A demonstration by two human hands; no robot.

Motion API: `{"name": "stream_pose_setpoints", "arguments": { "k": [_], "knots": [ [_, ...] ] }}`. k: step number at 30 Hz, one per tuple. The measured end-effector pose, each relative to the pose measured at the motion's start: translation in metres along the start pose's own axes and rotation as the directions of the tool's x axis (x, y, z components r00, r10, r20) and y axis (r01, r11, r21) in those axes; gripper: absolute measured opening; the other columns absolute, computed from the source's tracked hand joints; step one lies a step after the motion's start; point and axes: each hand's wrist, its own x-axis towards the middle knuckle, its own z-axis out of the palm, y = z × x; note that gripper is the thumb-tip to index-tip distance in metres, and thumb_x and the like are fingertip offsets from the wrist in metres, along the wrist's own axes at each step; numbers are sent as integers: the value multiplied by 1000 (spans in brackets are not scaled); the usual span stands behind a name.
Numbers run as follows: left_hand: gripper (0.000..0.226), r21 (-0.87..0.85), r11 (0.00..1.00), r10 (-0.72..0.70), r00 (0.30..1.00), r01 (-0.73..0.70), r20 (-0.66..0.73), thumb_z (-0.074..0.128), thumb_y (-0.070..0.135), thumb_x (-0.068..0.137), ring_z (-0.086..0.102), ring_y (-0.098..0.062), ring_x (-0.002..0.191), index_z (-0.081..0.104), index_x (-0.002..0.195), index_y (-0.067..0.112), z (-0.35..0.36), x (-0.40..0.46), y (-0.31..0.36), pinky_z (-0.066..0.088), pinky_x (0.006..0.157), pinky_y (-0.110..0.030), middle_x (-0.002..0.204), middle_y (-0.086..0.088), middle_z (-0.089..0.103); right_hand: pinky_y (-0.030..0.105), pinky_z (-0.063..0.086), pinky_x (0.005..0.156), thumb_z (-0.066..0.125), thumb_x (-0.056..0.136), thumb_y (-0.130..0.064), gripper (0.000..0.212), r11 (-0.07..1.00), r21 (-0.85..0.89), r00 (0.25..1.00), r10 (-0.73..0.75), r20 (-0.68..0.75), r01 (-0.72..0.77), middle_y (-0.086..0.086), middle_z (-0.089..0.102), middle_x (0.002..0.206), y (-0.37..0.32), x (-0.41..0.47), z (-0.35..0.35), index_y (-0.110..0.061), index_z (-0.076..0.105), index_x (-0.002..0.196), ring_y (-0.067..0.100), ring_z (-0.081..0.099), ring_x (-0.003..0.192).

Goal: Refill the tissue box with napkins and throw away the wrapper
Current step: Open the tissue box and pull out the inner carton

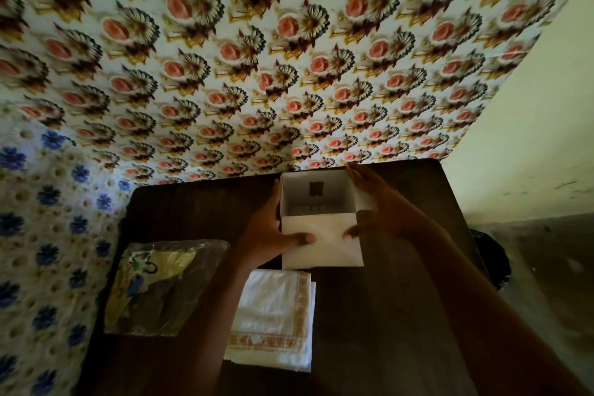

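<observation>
A white tissue box (318, 194) stands open at the far edge of the dark table (401, 315), its inside bare and white. Its front flap or wall (324, 246) faces me. My left hand (273, 228) grips the box's left side with the thumb on the front panel. My right hand (376, 206) holds the right side, thumb also on the front. A stack of white napkins with an orange border (273, 318) lies just in front of the box. A crumpled clear plastic wrapper with yellow print (154, 286) lies to the left of the napkins.
A wall with floral wallpaper (289, 58) rises directly behind the table. A white cloth with blue flowers (41, 235) is on the left. A dark round bin (491, 257) sits on the floor past the table's right edge, beside a plain wall.
</observation>
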Motion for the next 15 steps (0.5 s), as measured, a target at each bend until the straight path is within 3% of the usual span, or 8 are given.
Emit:
{"name": "stream_pose_setpoints", "arguments": {
  "k": [3,5,7,9,12,15],
  "knots": [
    [131,216,976,46,998,-35,-46,93,29,68,30,-7,142,-1,159,40,5,-3,1,32,111,-26,156,17,30,64,17,122,87,54,-65,145,993,-112,999,-45,3,45,-16,-16,168,6,2,7,-46,-16,154,27,-4,156],
    [126,276,961,64,993,-35,-94,90,32,72,27,-16,150,1,160,39,8,-4,-2,28,116,-31,165,6,26,65,20,121,88,55,-61,146,998,-62,998,-31,-55,27,-10,-10,169,5,2,12,-43,-18,154,29,1,156],
    [119,288,958,58,988,-15,-144,88,33,74,35,-23,149,5,160,39,14,-5,-5,37,119,-40,163,0,33,56,25,123,92,58,-50,143,1000,-5,994,-29,-108,29,-2,2,170,6,-1,14,-25,-4,161,27,8,156],
    [115,296,955,52,981,6,-185,87,33,75,44,-25,144,9,159,40,21,-10,-7,47,112,-47,160,-1,41,52,33,121,94,59,-45,134,999,-10,986,-42,-163,41,4,12,169,9,-7,15,-16,12,161,29,17,154],
    [110,258,966,62,980,-12,-188,87,32,74,56,-24,133,17,158,40,29,-18,-12,57,100,-47,150,-2,52,46,43,114,97,55,-42,125,1000,-10,970,0,-242,-2,8,19,158,11,-23,15,-19,29,158,31,30,143],
    [107,262,965,53,980,-1,-190,87,37,73,58,-27,131,19,156,42,37,-28,-14,60,94,-49,150,-3,53,43,47,108,96,57,-42,120,999,-23,965,35,-259,-43,6,29,155,10,-40,14,-23,31,157,29,37,138]
  ]
}}
